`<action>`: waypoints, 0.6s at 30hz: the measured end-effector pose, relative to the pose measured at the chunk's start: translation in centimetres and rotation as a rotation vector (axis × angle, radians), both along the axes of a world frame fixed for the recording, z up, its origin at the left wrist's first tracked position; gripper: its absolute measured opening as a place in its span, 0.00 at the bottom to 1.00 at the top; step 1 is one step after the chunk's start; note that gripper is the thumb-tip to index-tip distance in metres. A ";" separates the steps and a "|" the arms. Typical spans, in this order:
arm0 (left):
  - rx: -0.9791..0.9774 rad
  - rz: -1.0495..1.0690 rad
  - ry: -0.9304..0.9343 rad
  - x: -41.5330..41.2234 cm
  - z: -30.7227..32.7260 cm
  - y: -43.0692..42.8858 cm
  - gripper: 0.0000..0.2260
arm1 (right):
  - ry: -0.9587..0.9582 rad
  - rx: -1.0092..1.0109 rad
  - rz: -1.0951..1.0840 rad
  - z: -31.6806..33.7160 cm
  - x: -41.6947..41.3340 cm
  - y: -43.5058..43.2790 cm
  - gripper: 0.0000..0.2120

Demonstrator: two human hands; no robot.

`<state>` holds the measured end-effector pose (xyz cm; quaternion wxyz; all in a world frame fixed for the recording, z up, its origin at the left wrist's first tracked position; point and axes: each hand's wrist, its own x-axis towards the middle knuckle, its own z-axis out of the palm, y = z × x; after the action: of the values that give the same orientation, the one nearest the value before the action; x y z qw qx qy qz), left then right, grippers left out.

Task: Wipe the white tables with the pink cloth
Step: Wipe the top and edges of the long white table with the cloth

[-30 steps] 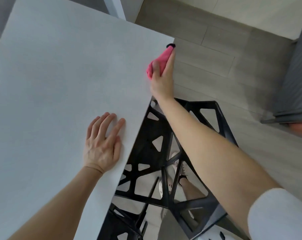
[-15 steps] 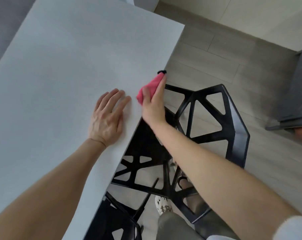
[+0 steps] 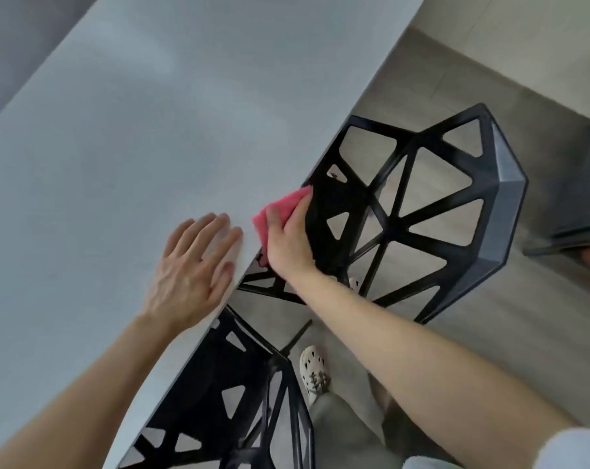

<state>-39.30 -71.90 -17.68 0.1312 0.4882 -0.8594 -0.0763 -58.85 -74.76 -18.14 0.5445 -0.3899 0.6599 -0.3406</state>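
From the head view we look down on the white table [image 3: 151,147], whose long edge runs diagonally across the picture, and everything else is placed against that edge. The pink cloth [image 3: 281,209] sits right on the table's edge, folded over it so that part lies on the top and part hangs down the side. The right hand [image 3: 288,243] is clamped on the cloth: the thumb presses it from above the table and the fingers curl round it on the outer side. We judge that this hold lets the cloth rub the rim and the top strip together in one pass along the edge. The left hand [image 3: 192,265] lies on the table top just inside the edge and just beside the cloth. Its fingers are straight, spread and holding nothing, which we read as bracing the body while it leans over the table. Its fingertips are a little blurred. Outside the edge, a black lattice chair [image 3: 422,214] is tucked partly under the table directly behind the right hand, so the knuckles work close to its frame. A second black chair [image 3: 219,401] is pushed under the table nearer to us. A pale perforated shoe [image 3: 315,370] stands on the floor between the chairs, beside the table. The table top shows no visible dirt, so we cannot tell how much remains to wipe.
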 end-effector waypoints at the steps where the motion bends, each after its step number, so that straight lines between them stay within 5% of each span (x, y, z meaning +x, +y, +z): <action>1: -0.003 -0.004 0.005 0.2 -0.1 0.4 0.23 | 0.029 -0.010 -0.043 -0.5 -1.6 -2.5 0.40; 6: -0.021 0.022 0.056 0.0 -0.6 0.6 0.23 | 0.037 -0.138 -0.283 -1.7 -5.1 -10.8 0.40; 13: 0.003 0.007 0.063 0.2 -0.6 0.7 0.24 | -0.013 -0.284 -0.018 -1.3 4.2 6.7 0.40; 18: -0.008 0.019 0.045 0.1 -0.8 0.7 0.24 | 0.080 -0.228 -0.265 -3.3 -3.2 -8.9 0.40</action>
<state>-39.17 -71.16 -18.47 0.1530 0.4938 -0.8520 -0.0824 -62.08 -83.68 -21.47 0.4206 -0.3717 0.6838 -0.4662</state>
